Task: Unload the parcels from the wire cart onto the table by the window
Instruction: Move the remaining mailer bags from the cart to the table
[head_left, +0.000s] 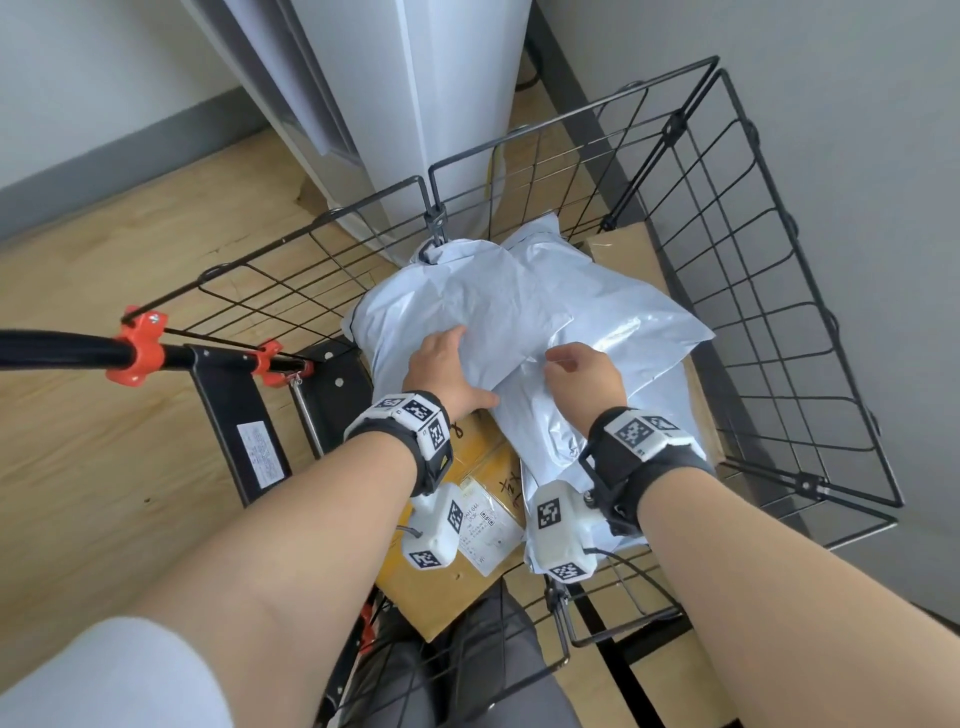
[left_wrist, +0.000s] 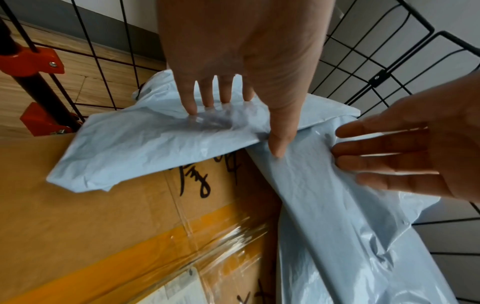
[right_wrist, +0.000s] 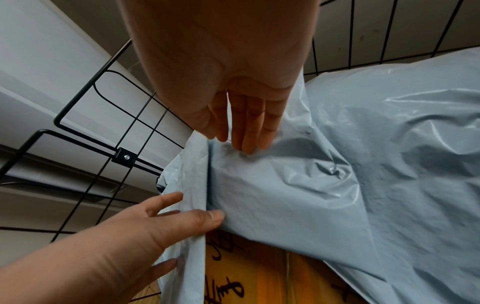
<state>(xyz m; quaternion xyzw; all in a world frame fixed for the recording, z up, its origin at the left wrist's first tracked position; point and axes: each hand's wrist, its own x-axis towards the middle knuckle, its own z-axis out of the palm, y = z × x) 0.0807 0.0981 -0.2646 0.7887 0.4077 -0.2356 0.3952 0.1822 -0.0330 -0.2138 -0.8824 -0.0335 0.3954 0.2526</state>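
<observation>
Parcels (head_left: 467, 291), 2 pale bags (head_left: 634, 332) on a brown box (head_left: 441, 587), lie inside the wire cart (head_left: 674, 126), left hand (head_left: 441, 364) and right hand (head_left: 587, 371) resting on them, fingers loose, gripping nothing.

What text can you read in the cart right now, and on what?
Nothing reads clearly.
Label on the box: print too small.
Black handwriting on the box: illegible.
Sticker on the cart frame: too blurred.
Mailers: no text showing.

Handwritten black characters on the cardboard box (left_wrist: 91, 216) and print on its white label (head_left: 491, 530) are illegible.
</observation>
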